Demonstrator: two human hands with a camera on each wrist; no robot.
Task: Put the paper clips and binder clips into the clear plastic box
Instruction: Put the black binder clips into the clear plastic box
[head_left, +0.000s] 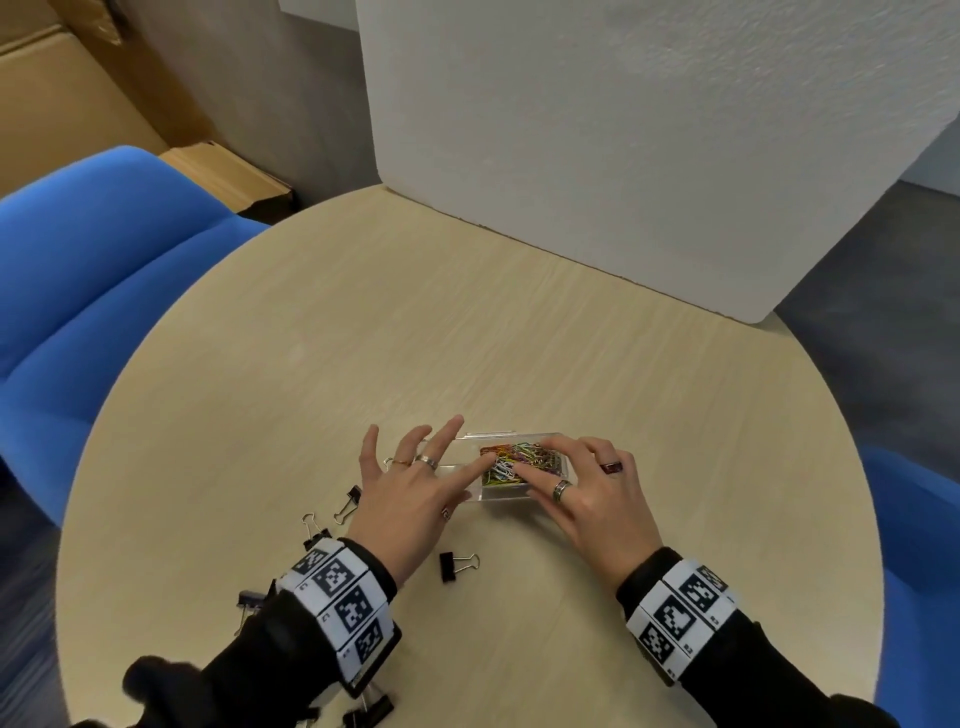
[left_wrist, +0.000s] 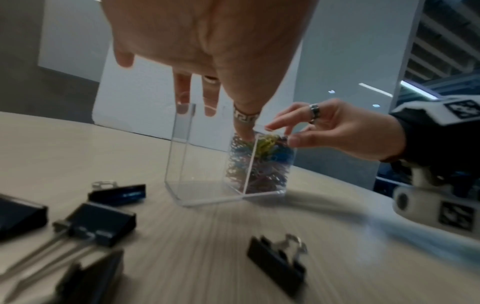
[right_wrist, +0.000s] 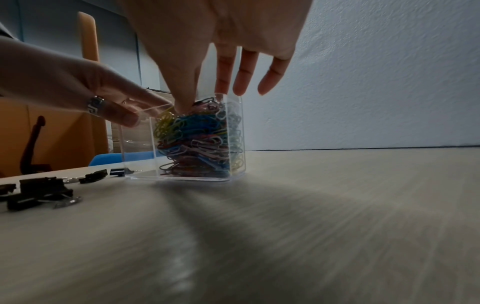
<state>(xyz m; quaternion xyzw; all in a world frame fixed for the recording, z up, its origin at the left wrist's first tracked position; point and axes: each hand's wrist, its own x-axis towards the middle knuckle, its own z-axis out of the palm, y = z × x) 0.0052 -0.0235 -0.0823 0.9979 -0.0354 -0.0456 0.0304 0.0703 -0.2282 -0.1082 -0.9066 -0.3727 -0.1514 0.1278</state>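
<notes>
The clear plastic box (head_left: 470, 470) stands on the table, split into two compartments. Its right compartment is packed with coloured paper clips (head_left: 511, 462); the left compartment (left_wrist: 197, 164) holds nothing. My left hand (head_left: 457, 480) has its fingers spread straight, the index finger lying on top of the clips (right_wrist: 197, 142). My right hand (head_left: 535, 460) reaches over the box from the right, thumb and fingers pressing down on the clip pile. Several black binder clips lie loose on the table to the left: one (head_left: 457, 565) by my left wrist, others (head_left: 349, 501) further left.
A large white foam block (head_left: 649, 156) stands at the table's far edge. Blue chairs (head_left: 104, 286) flank the round table, with cardboard boxes (head_left: 62, 88) beyond. More binder clips (head_left: 371, 712) lie under my left forearm near the front edge.
</notes>
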